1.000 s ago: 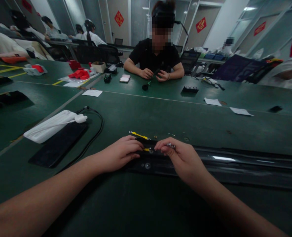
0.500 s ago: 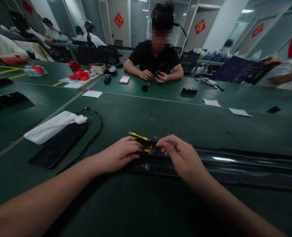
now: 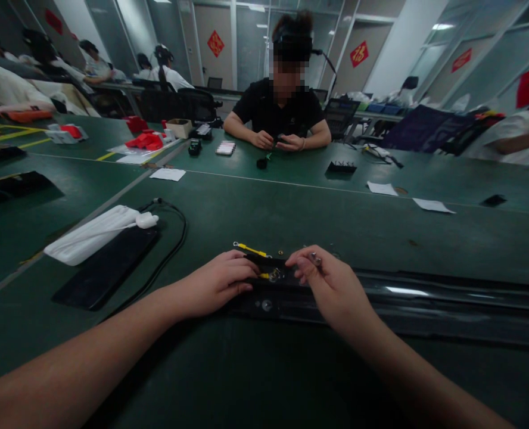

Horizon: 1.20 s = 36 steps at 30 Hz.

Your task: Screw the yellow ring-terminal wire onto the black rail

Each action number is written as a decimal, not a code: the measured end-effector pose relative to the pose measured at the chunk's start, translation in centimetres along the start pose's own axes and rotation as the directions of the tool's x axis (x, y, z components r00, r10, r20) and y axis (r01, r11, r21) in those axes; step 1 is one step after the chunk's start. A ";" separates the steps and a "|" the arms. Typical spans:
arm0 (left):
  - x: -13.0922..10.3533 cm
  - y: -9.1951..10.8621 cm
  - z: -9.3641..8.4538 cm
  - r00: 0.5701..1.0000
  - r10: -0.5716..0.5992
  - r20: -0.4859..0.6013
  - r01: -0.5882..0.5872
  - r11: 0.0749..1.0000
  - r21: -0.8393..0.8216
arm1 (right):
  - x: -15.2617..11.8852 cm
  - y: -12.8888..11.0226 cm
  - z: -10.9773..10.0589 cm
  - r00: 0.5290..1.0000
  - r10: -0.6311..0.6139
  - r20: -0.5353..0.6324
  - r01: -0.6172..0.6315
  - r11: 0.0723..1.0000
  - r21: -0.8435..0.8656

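Note:
A long black glossy rail-like part [image 3: 425,301] lies across the table in front of me. My left hand [image 3: 220,280] grips its left end, fingers curled over the raised black edge and thumb on the near side. My right hand [image 3: 331,286] is closed, thumb and index together by that edge, with a small shiny metal piece [image 3: 314,258] held in its curled fingers; its exact kind is unclear. Between the hands sits a round metal fastener [image 3: 274,274] beside a bit of yellow wire. Behind the edge lies a yellow wire with a ring terminal [image 3: 251,249], near a small brass-coloured nut [image 3: 281,252].
To the left, a white device [image 3: 92,235] with a cable rests by a dark flat panel [image 3: 108,268]; a black cable [image 3: 181,238] curves beside them. White papers [image 3: 168,174] lie farther back. Across the table sits a person in black [image 3: 277,113], handling a small dark object.
Both my hands stay almost in place, with only slight finger movement. The view has tilted a little. The person opposite has lowered the dark object slightly.

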<state>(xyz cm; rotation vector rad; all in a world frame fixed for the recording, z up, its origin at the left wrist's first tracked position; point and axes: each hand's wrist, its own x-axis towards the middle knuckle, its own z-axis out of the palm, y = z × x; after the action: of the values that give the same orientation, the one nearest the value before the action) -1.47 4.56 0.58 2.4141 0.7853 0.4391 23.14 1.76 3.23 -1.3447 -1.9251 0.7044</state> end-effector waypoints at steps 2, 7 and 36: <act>0.0 0.0 0.0 1.000 0.001 -0.006 -0.001 1.000 -0.008 | 0.0 0.0 0.0 0.998 0.015 -0.055 -0.016 1.000 -0.023; 0.0 -0.1 0.1 1.000 -0.005 -0.010 0.005 1.000 -0.017 | 0.1 -0.4 0.0 0.998 -0.010 -0.057 0.003 0.992 -0.128; 0.0 -0.1 0.2 1.000 -0.006 -0.003 0.006 1.000 0.008 | 0.5 1.0 0.1 0.985 -0.089 0.146 0.072 0.990 0.120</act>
<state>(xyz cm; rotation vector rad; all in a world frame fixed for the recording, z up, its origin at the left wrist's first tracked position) -1.41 4.55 0.40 2.4182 0.7962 0.4387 23.51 2.57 2.55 -1.1659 -2.0125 0.8847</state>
